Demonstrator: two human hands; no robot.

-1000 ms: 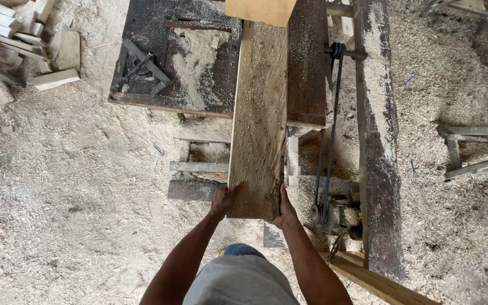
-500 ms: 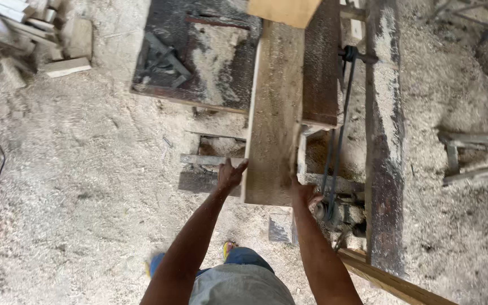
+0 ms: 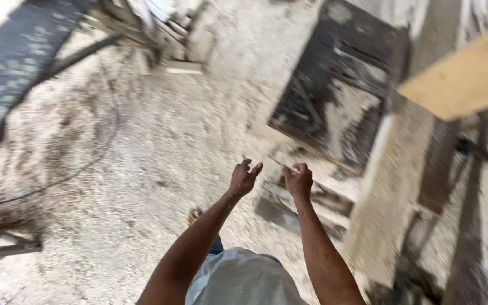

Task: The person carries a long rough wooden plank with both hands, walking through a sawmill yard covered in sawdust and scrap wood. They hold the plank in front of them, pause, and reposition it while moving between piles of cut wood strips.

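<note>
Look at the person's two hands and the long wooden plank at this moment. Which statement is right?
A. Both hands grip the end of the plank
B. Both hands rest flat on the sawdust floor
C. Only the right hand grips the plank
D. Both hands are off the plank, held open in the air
D: the left hand and right hand hang empty with fingers loose, apart from the plank to their right.

No packages, labels, signs, screens visible.

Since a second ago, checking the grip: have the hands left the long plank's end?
Yes. Both hands, left hand and right hand, have let go and now hang empty to the left of the plank, over the sawdust floor.
</note>
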